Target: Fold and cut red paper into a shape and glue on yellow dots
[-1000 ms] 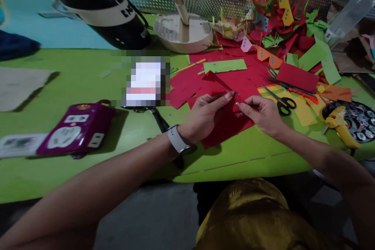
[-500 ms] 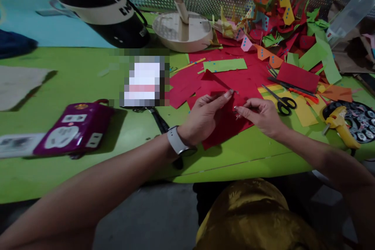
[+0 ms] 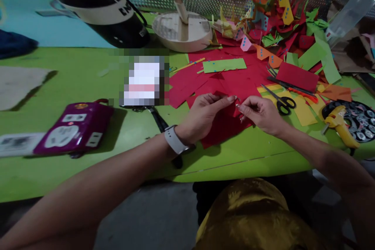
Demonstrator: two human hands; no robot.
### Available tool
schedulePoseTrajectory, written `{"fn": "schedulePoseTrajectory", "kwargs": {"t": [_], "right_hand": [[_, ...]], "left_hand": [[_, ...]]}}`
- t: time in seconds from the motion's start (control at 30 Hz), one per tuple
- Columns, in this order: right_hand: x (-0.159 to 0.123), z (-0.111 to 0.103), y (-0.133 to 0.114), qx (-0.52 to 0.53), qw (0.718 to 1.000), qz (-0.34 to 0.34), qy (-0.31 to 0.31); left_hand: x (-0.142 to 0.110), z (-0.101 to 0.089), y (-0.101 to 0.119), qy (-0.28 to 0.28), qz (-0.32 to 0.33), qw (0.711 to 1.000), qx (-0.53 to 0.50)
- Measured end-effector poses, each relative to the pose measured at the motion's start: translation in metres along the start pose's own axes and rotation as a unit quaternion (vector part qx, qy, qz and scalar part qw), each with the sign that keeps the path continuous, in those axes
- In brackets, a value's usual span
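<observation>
My left hand (image 3: 205,115), with a grey watch on the wrist, pinches the top edge of a red paper sheet (image 3: 225,127) lying on the green table (image 3: 88,86). My right hand (image 3: 259,114) pinches the same red sheet a little to the right, fingertips almost touching the left ones. Both hands have their fingers closed on the paper. The sheet lies nearly flat on other red sheets (image 3: 187,84).
Black-handled scissors (image 3: 279,99) and a yellow glue gun (image 3: 341,125) lie to the right. A heap of folded coloured paper shapes (image 3: 272,19) sits at the back right. A fan base (image 3: 181,31), a black helmet (image 3: 99,4) and a purple power strip (image 3: 74,129) stand to the left.
The raised flap of red paper has come down and now lies flatter. Both hands have stayed in nearly the same place, pinching its edge.
</observation>
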State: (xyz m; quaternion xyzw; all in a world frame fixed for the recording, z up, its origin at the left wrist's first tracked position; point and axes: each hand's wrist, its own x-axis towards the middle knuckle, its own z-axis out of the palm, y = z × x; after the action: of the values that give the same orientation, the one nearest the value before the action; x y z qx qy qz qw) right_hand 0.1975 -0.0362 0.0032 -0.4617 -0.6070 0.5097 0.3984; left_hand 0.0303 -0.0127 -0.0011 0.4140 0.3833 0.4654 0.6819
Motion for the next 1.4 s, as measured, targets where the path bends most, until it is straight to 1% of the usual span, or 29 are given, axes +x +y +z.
{"fn": "schedulePoseTrajectory", "kwargs": {"t": [0.1,0.27,0.33,0.47,0.63,0.8,0.87,0.97,1.03,1.17,1.27,1.4], "right_hand": [[0.000,0.002,0.002,0.006,1.000,0.006,0.016],[0.000,0.003,0.007,0.002,0.999,0.002,0.046],[0.001,0.003,0.009,-0.007,0.999,0.002,0.046],[0.001,0.003,0.012,-0.015,0.999,0.000,0.047],[0.000,0.004,0.012,-0.021,0.999,-0.004,0.046],[-0.001,0.005,0.011,-0.040,0.998,-0.014,0.045],[-0.002,0.006,0.011,-0.037,0.998,-0.010,0.047],[-0.001,0.003,0.012,-0.041,0.998,-0.008,0.050],[0.000,0.000,0.011,-0.062,0.996,-0.015,0.063],[0.004,-0.007,0.010,-0.089,0.991,-0.031,0.099],[0.004,-0.009,0.008,-0.055,0.994,-0.010,0.090],[0.003,-0.008,0.005,-0.028,0.996,0.020,0.078]], "left_hand": [[-0.001,0.002,0.000,-0.001,-0.001,1.000,0.003],[-0.001,0.002,-0.001,-0.025,0.003,0.999,-0.032],[0.000,0.001,-0.002,-0.032,0.006,0.999,-0.039],[0.001,-0.001,-0.005,-0.025,0.011,0.999,-0.047],[0.001,0.001,-0.005,-0.026,0.018,0.998,-0.047],[0.000,0.002,-0.005,-0.007,0.004,0.998,-0.056],[0.001,0.001,-0.005,-0.014,-0.004,0.998,-0.064],[0.001,0.000,-0.004,-0.038,-0.024,0.997,-0.067],[0.002,0.000,-0.002,-0.043,-0.025,0.996,-0.069],[0.002,0.000,0.000,-0.029,-0.009,0.997,-0.074],[0.002,0.000,0.001,-0.013,-0.006,0.998,-0.059],[0.001,0.000,0.000,-0.014,0.006,0.999,-0.046]]}}
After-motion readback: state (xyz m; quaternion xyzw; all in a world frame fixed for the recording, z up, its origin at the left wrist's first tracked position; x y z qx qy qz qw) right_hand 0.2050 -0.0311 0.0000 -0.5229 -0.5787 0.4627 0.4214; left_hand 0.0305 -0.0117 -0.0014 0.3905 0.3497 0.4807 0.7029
